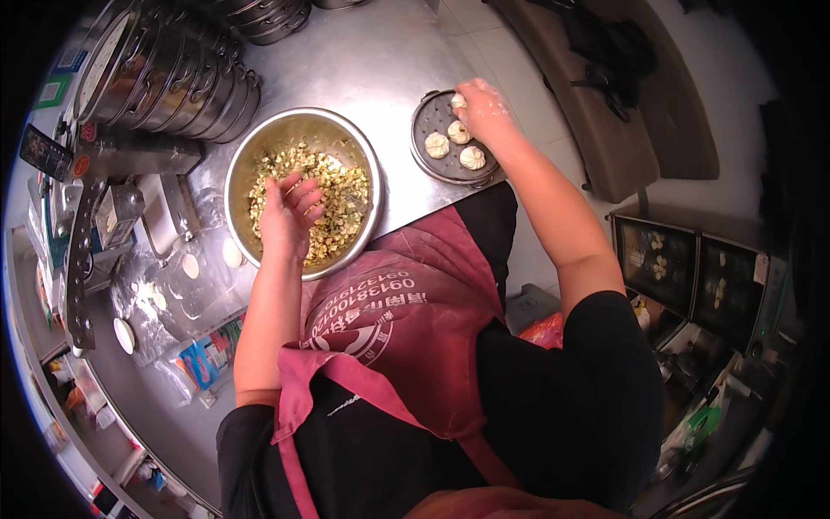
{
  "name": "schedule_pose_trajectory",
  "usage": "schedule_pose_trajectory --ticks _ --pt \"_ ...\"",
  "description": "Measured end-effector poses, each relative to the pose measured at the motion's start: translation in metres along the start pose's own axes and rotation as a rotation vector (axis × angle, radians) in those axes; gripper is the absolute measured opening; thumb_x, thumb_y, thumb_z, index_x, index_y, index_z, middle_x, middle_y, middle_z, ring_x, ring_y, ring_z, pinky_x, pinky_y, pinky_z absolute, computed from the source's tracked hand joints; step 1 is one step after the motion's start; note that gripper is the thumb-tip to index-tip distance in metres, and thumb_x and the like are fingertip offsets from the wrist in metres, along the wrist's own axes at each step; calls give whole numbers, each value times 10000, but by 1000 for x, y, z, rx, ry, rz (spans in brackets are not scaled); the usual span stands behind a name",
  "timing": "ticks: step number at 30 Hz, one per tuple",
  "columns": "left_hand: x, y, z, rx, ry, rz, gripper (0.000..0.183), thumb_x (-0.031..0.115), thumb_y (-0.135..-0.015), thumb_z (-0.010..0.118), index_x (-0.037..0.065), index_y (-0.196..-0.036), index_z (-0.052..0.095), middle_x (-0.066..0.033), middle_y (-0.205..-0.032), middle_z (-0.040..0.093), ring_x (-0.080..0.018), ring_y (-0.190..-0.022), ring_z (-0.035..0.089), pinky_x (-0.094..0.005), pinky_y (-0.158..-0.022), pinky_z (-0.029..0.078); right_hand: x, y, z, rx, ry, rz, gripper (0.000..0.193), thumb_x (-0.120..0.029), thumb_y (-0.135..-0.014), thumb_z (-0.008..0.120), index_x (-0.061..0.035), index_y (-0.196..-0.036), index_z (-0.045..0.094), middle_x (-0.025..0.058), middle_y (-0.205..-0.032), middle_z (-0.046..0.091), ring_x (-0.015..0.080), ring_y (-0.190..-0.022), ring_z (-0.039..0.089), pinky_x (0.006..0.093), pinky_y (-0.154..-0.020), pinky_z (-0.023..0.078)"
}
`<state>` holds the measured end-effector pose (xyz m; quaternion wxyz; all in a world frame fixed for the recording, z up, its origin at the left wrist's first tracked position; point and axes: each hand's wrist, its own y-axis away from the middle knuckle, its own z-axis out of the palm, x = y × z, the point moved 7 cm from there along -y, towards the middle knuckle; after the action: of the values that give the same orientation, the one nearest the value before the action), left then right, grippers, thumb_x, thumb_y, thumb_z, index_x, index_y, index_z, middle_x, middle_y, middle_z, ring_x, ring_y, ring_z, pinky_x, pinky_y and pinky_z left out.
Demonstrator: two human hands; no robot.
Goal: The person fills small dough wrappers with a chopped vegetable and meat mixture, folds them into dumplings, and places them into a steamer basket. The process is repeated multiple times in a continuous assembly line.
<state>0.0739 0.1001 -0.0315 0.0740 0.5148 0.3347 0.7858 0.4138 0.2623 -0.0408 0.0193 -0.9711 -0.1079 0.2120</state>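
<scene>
Tabletop (394,95) room between bowl (350,147) and tray (432,118), steamer stack (177,86) at left

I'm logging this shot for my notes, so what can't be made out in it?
All in the head view:
Part of one bun, and whether it is gripped: hidden by the right hand.
Some filling beneath the left hand: covered by that hand.
The rest of the far pots: cut off by the upper edge.
Pale shapes at the right: too small to identify.
</scene>
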Motion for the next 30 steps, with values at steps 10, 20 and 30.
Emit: schedule_pose_trajectory --ticks 10,20,30 --pt "-6 22 -106 196 120 43 448 434 -1017 350 53 -1133 555 -92 -975 658 -187 -811 634 -314 -676 518 13 -15 34 -175 2 43 328 -179 -790 710 -122 -1106 644 110 -1134 606 320 -1091 567 418 -928 473" --pt "37 40 -256 711 -143 371 361 299 -943 548 30 -1183 529 -99 -1022 635 -166 -845 611 -323 -700 506 -28 7 -22 -30 199 -45 399 -217 -811 680 -44 -1166 617 147 -1178 614 323 -1118 563 393 -969 438" --pt "10 -66 -331 443 -1073 79 414 318 -720 779 28 -994 667 -129 -926 682 -230 -853 648 -318 -768 503 -187 78 24 -208 -68 -302 342 -261 -796 711 -58 -1067 662 123 -1076 649 289 -1013 592 383 -898 468"
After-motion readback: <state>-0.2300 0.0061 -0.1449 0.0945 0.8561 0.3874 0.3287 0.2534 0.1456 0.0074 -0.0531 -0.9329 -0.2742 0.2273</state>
